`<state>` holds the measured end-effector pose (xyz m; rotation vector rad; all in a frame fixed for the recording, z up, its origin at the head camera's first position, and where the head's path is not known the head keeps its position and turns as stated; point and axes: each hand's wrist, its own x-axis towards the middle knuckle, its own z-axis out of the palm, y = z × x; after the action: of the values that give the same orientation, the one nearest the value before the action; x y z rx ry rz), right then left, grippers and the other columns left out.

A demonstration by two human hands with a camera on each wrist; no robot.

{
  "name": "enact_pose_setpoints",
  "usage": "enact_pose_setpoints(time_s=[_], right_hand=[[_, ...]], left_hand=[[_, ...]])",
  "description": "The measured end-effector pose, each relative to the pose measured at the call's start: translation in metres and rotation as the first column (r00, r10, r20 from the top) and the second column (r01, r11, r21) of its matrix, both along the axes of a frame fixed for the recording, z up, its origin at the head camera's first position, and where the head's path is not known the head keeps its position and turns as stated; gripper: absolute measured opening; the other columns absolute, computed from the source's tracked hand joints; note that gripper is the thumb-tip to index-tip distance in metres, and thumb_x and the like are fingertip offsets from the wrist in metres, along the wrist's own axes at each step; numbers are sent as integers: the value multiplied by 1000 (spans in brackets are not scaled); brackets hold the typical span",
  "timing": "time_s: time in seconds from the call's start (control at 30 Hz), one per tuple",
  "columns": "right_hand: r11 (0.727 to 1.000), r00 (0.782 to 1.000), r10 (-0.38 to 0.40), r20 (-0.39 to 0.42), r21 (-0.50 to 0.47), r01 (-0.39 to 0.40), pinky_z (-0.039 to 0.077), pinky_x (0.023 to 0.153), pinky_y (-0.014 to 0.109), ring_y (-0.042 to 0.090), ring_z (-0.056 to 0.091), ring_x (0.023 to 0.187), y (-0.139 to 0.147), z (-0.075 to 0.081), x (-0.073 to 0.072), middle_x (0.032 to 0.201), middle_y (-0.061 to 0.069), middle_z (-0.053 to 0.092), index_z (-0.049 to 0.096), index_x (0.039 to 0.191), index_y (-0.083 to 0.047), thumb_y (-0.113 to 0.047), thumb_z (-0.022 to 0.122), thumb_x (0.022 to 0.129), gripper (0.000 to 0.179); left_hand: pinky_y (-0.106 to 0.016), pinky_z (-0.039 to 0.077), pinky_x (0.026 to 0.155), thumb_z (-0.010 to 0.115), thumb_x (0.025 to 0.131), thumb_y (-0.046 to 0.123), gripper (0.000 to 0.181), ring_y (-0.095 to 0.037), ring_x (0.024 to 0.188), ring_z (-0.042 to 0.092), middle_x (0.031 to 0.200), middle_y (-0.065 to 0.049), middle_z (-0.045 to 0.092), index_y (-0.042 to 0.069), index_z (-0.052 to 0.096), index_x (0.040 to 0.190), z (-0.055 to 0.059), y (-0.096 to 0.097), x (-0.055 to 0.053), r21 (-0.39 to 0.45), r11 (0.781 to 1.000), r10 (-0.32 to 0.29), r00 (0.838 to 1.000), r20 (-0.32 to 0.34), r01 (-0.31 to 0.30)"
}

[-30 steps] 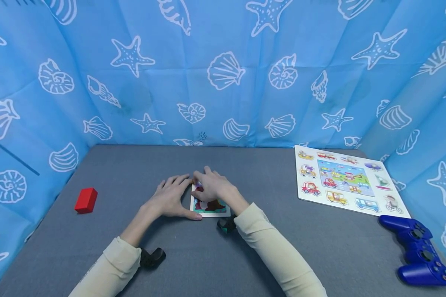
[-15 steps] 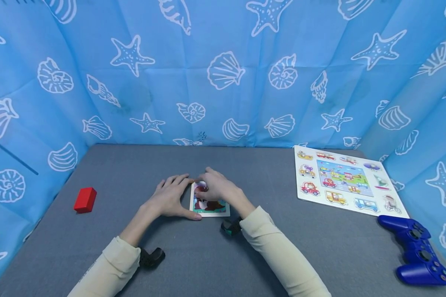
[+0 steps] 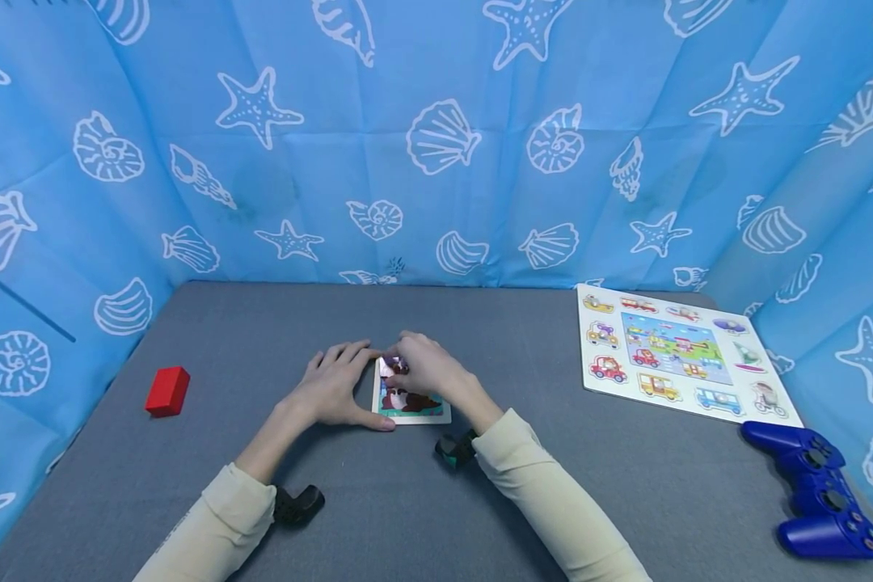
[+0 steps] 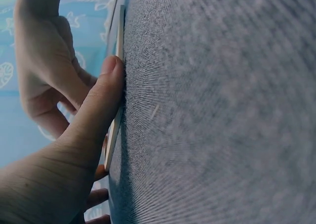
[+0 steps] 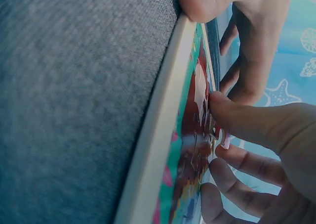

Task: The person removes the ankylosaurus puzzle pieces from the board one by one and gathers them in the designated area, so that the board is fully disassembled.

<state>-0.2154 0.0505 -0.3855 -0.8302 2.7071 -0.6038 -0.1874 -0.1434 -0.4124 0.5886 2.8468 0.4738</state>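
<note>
A small picture puzzle (image 3: 415, 418) in a pale frame, with brown shapes and a green lower border, lies on the grey table. My left hand (image 3: 335, 386) holds it at the left side, the thumb along its front edge and the index finger near its back corner. Over the upper part of the picture, my right hand (image 3: 431, 368) pinches a small pinkish puzzle piece (image 5: 225, 141) between thumb and index finger. That piece stands tilted up from the picture in the right wrist view. The right hand hides the puzzle's upper right area.
A red block (image 3: 167, 392) lies at the left. At the right are a white vehicle puzzle board (image 3: 596, 383) and a blue game controller (image 3: 818, 493). A blue shell-patterned curtain (image 3: 436, 194) rises behind the table. Black straps with camera mounts (image 3: 298, 505) sit at the wrists.
My right wrist and forearm have shifted a little to the right, and the fingers have turned over the puzzle, showing more of its upper left. The left hand has stayed in place.
</note>
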Motion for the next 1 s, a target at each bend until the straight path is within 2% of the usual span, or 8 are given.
enact_pose_setpoints(time_s=[0.13,0.23,0.33,0.47,0.57,0.67,1.0], right_hand=[[1000,1000,7,4,-27,-7,48,70,28,17,57,87,2,-1,0,116,11,66,65,137,-7,-15,73,96,43],[999,1000,5,8,-53,-5,56,81,34,22,63,99,3,-2,-1,123,12,67,65,137,-7,-11,73,95,43],[998,1000,3,6,-60,-3,57,89,37,24,65,106,4,-2,-1,123,12,67,66,135,-7,-10,73,95,41],[999,1000,8,2,-43,-8,56,81,32,21,63,96,5,-3,-2,116,11,67,67,135,-7,-10,72,95,40],[1000,1000,9,-3,-20,-9,49,70,26,16,57,85,5,-3,-2,109,10,65,67,135,-8,-11,71,96,39],[1000,1000,1,-2,-4,-1,45,67,23,14,53,81,5,-4,-3,106,8,63,66,137,-10,-12,70,97,40],[999,1000,-10,-12,-36,9,55,81,31,18,60,93,11,-4,-1,115,10,64,65,138,-9,-10,66,100,39]], left_hand=[[-78,20,117,80,68,75,113,-44,153,28,167,-15,32,16,40,156,0,0,0,-1,1000,2,1000,-3,-2],[-78,20,117,80,68,75,113,-45,153,28,167,-15,32,16,40,156,0,0,0,-3,1000,3,1000,-7,-3],[-78,21,117,80,68,75,112,-45,152,28,166,-15,32,16,41,155,0,1,0,-4,1000,5,1000,-12,-5],[-78,21,117,80,68,76,112,-44,152,29,166,-14,33,17,41,155,0,1,0,-4,1000,6,1000,-14,-6],[-78,21,117,80,68,76,112,-44,152,29,166,-14,32,18,41,155,0,2,0,-4,1000,5,1000,-14,-6],[-78,21,117,80,68,76,111,-44,152,29,166,-14,32,18,41,155,0,2,0,-4,1000,4,1000,-15,-4],[-78,20,116,80,68,75,112,-46,152,28,167,-15,31,17,41,155,1,1,1,-5,1000,-2,1000,-16,2]])
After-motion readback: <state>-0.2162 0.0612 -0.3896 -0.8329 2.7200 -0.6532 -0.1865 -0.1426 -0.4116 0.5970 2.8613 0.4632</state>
